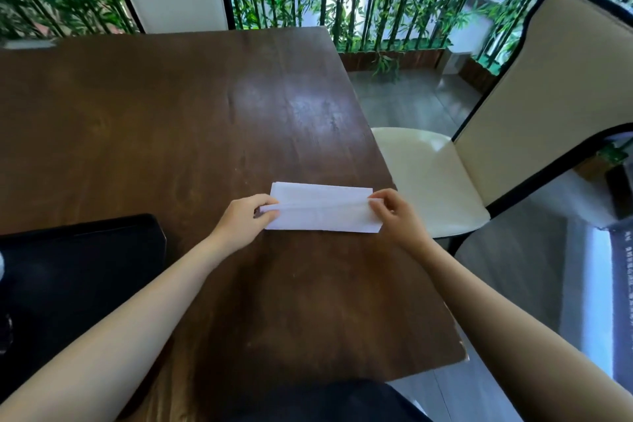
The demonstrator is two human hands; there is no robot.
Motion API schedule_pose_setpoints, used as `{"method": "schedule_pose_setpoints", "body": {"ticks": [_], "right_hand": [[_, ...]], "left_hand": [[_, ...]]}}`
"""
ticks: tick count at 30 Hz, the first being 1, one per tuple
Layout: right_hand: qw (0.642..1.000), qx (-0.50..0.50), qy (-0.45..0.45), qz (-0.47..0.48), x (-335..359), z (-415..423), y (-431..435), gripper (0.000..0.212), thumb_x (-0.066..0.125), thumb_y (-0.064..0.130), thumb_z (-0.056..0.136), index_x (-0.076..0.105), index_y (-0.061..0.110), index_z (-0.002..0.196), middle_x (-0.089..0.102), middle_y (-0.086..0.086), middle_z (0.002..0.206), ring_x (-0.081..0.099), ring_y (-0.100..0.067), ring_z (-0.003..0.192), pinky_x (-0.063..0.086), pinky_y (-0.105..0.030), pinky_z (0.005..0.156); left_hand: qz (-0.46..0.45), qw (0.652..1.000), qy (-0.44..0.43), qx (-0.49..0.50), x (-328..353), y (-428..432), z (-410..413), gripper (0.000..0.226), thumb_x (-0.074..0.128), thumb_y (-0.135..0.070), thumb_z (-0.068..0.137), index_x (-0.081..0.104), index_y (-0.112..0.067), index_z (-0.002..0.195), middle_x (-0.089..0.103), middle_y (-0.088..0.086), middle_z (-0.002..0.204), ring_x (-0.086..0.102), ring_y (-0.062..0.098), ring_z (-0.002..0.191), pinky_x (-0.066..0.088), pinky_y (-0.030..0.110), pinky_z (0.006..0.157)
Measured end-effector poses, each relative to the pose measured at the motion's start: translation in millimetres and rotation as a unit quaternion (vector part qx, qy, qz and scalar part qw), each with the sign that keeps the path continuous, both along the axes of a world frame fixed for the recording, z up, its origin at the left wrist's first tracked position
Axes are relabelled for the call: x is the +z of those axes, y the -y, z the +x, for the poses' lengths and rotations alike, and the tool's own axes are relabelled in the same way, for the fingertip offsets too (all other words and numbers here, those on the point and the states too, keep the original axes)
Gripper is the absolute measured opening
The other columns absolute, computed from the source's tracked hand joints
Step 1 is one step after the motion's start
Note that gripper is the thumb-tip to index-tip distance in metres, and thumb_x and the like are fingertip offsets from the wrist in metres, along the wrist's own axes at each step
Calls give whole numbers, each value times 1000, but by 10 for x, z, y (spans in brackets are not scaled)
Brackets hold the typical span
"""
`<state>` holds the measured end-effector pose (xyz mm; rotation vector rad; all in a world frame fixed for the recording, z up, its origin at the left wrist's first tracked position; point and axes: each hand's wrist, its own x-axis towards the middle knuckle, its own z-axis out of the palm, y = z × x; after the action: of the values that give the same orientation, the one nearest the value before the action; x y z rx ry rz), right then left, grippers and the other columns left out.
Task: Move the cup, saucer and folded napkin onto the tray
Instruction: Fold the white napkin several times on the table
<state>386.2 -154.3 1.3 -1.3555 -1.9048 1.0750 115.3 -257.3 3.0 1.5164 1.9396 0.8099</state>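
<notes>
White napkin (322, 212), one, pinched at both ends by two hands, left (245, 219), right (394, 212), one black tray (85, 250) nearby

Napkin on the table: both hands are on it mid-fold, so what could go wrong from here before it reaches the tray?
1. The white paper napkin lies close to the dark wooden table's right edge; a push that way could slide it off.
2. The left hand and right hand pinch only its raised middle crease, so the fold may spring open when lifted.
3. The black tray sits far left, so the carry gives the loose layers time to unfold.
</notes>
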Motion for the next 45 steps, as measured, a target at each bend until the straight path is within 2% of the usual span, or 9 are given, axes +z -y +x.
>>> {"method": "schedule_pose_setpoints", "body": {"ticks": [3, 13, 19, 24, 28, 31, 36, 39, 45], "right_hand": [[999, -39, 3, -19, 6, -140, -144, 11, 51, 15, 92, 62, 13, 91, 60, 7, 84, 52, -7, 78, 37, -1, 62], [967, -200, 143, -64, -263, -517, -474, 24, 42, 14, 90, 60, 3, 102, 66, -15, 104, 58, -31, 96, 47, -37, 81], [941, -208, 262, 43, -487, -569, -418, 20, 42, 14, 91, 58, 4, 98, 58, -15, 104, 50, -32, 102, 37, -40, 90], [923, -191, 319, 102, -642, -550, -411, 19, 39, 12, 92, 55, 5, 101, 55, -15, 104, 48, -33, 99, 35, -41, 85], [910, -147, 358, 146, -671, -583, -417, 26, 40, 0, 87, 57, 6, 106, 56, -16, 106, 48, -35, 97, 34, -43, 85], [907, -92, 376, 164, -621, -579, -468, 32, 39, -3, 84, 56, 6, 109, 55, -15, 112, 47, -35, 104, 32, -43, 93], [932, 70, 276, 224, -511, -818, -450, 40, 40, -2, 87, 52, -6, 125, 51, -25, 135, 42, -40, 130, 26, -50, 113], [922, 209, 273, 180, -581, -1012, -234, 48, 28, 19, 98, 29, 5, 144, 30, -13, 153, 21, -27, 144, 6, -38, 119], [885, 238, 352, 191, -728, -955, -242, 54, 18, 36, 100, 6, 15, 149, 7, -3, 159, 0, -17, 147, -8, -34, 118]], "left_hand": [[11, 998, 32, 56, -53, -174, 4, 19, 57, -23, 90, 64, -18, 106, 62, -6, 97, 55, 12, 85, 40, 14, 64], [10, 990, 36, 135, -304, -844, 80, 16, 52, -13, 89, 65, -12, 100, 60, 10, 102, 55, 19, 90, 38, 25, 77], [-7, 987, -81, 136, -556, -909, 162, 19, 46, -16, 92, 62, -11, 99, 53, 8, 102, 53, 22, 81, 38, 29, 66], [2, 963, -218, 160, -578, -882, 250, 21, 51, -13, 89, 61, -5, 106, 53, 14, 106, 52, 31, 95, 43, 39, 65], [56, 946, -309, 78, -597, -837, 386, 38, 48, -15, 88, 54, -12, 126, 52, 14, 134, 50, 33, 121, 41, 46, 97], [18, 928, -363, -78, -665, -796, 505, 46, 30, -29, 96, 38, -17, 139, 38, 8, 148, 31, 25, 139, 13, 49, 115], [-86, 922, -373, -56, -790, -780, 519, 53, 13, -36, 99, 3, -18, 148, 7, 0, 158, 0, 17, 146, -12, 48, 114], [-87, 923, -371, -61, -791, -784, 512, 52, 16, -30, 100, 2, -14, 147, 4, 2, 158, -3, 17, 145, -10, 46, 115], [-97, 921, -377, -7, -800, -711, 504, 53, 7, -33, 97, 2, -14, 147, 2, 2, 158, -3, 16, 145, 0, 48, 118]]}}
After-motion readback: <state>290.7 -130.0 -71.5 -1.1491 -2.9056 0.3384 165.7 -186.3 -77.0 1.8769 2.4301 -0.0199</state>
